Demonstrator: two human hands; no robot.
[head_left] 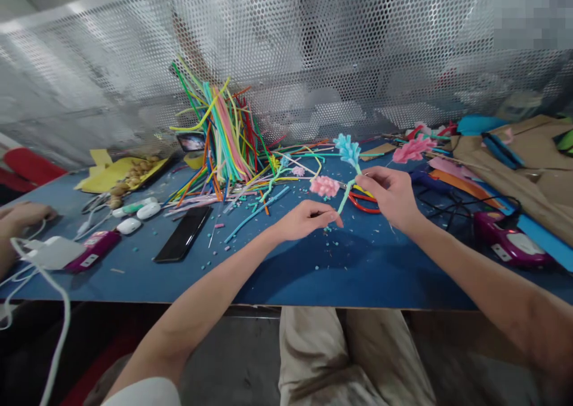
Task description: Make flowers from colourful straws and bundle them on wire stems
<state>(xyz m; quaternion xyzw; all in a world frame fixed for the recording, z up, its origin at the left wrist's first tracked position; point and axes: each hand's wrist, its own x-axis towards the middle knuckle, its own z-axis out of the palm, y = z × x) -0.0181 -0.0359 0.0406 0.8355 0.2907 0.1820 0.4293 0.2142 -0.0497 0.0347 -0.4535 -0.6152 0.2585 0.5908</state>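
Between my two hands is a pipe-cleaner flower with a pale green stem (346,197) and a fluffy blue head (347,149) tilted up and left. My left hand (308,220) pinches the lower end of the stem. Higher up, just below the blue head, the fingertips of my right hand (388,194) are closed on the same stem. A pink fluffy flower head (324,186) sits just left of the stem; whether it is joined to it I cannot tell. Behind my right fingers are red-handled scissors (363,203), partly hidden.
A bundle of coloured pipe cleaners (228,137) stands at the back by a perforated metal screen (277,48). A black phone (183,234) lies left of my arm. Purple power strips (510,239) and cables lie at the right and left. Another person's hand (27,216) rests far left.
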